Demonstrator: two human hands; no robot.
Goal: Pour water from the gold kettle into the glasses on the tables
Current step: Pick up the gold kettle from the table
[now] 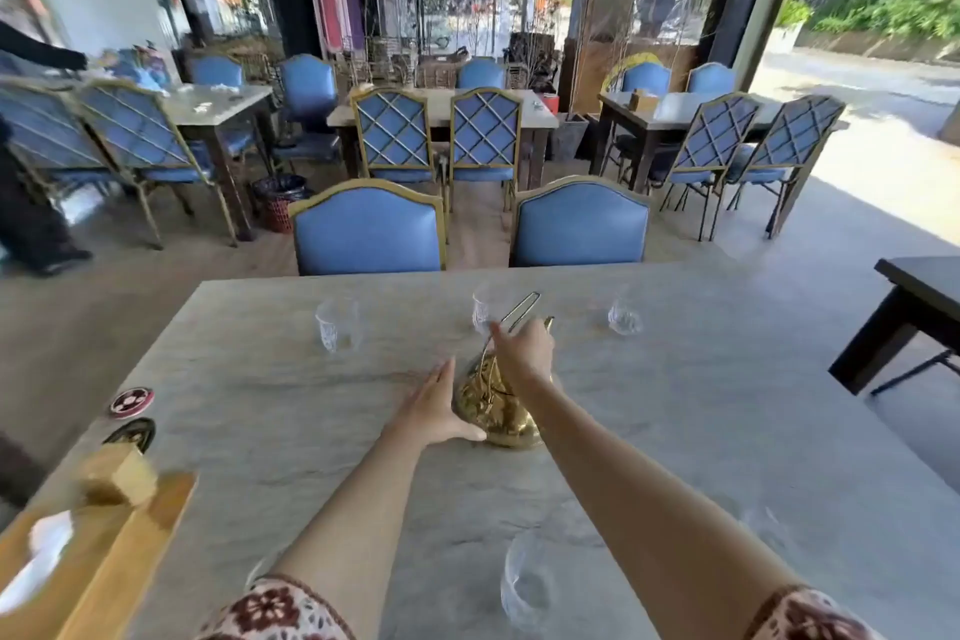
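The gold kettle (501, 413) is tipped forward over the middle of the marble table (675, 431), its spout toward a clear glass (485, 309) at the far side. My right hand (522, 353) grips the kettle's thin wire handle. My left hand (441, 405) lies flat against the kettle's left side and base, fingers straight. Two more glasses stand on the far side, one to the left (337, 325) and one to the right (625, 317). Another glass (527, 582) stands near me, between my forearms. Whether water is running I cannot tell.
Two blue chairs (369, 229) (579, 224) are pushed against the table's far edge. A wooden tissue box (78, 535) and round coasters (131, 402) sit at the left edge. A dark table (919, 307) stands to the right. A person's leg (31, 218) is at far left.
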